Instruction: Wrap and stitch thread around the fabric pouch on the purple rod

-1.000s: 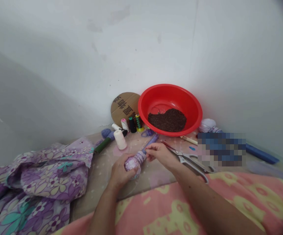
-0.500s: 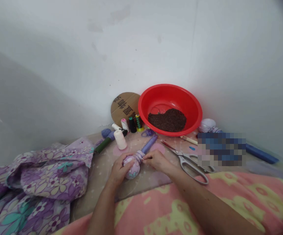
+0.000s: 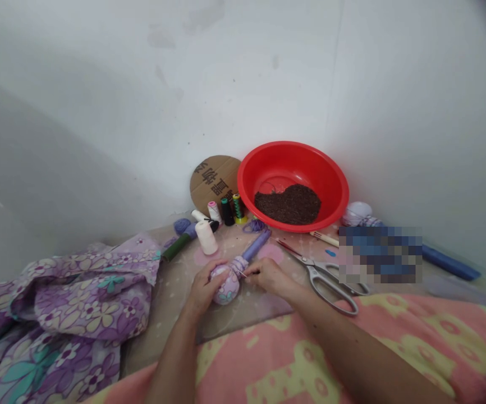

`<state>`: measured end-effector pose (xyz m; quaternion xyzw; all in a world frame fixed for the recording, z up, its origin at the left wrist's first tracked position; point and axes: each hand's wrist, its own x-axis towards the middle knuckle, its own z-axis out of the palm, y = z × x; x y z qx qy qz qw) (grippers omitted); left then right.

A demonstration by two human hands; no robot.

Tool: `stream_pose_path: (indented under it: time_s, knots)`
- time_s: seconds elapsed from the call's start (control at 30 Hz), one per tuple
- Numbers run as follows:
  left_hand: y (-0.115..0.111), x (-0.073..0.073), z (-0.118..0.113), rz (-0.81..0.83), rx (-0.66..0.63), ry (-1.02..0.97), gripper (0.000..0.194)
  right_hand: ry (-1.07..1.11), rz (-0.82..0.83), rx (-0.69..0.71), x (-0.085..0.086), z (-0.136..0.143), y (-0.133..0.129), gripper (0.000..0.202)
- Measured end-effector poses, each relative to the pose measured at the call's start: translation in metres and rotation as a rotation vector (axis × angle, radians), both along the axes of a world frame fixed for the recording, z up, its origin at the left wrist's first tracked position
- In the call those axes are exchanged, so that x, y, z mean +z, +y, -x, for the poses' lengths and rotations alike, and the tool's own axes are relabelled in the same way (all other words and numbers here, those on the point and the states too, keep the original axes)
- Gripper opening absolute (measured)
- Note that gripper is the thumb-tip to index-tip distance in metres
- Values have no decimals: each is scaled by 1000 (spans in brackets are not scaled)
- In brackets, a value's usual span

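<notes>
A floral cloth-covered mallet [image 3: 225,286] lies aslant, its round head toward me and its purple-wrapped handle [image 3: 258,244] pointing away to the right. Lilac cord is wound around the neck below the head. My left hand [image 3: 205,285] is closed around the left side of the head, the thumb resting on top. At the right of the neck, my right hand [image 3: 265,275] pinches a thin pale needle [image 3: 244,275], its tip close to the wound cord. Whether the tip touches the cord I cannot tell.
Scissors [image 3: 331,286] lie at the right. Behind stand a white thread cone [image 3: 206,238], several spools, a red basin [image 3: 293,147] with dark grains, and a cardboard disc [image 3: 209,179]. Floral cloth [image 3: 91,303] is heaped left; a pink-yellow blanket [image 3: 268,359] covers the front edge.
My right hand has drawn slightly away from the mallet's neck, and more of the thin needle shows. My left hand keeps its hold on the head.
</notes>
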<state>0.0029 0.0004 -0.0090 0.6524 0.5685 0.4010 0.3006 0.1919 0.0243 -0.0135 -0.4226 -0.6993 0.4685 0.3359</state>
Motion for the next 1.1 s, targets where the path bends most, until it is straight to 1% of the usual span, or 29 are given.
stream_pose_path:
  time_s: [0.13, 0.23, 0.33, 0.47, 0.67, 0.9, 1.1]
  knots:
    - [0, -1, 0, -3, 9, 7, 38, -5, -16, 14, 3, -1, -2, 19]
    - [-1, 0, 0, -15, -3, 5, 38, -12, -51, 15, -4, 0, 2, 18]
    - [-2, 2, -1, -9, -16, -4, 38, -42, -64, -19, -13, 2, 6, 18]
    - [-3, 3, -1, -22, -28, -3, 38, -39, -89, -39, -18, 6, 6, 18]
    - [-3, 3, 0, 1, -22, 3, 40, -51, -49, -74, -17, 11, 4, 13]
    - [-3, 4, 1, -57, -45, 41, 39, 0, -23, -150, -13, 16, 1, 7]
    - [-3, 3, 3, -68, -53, 56, 39, 41, -24, -169, -14, 19, -1, 6]
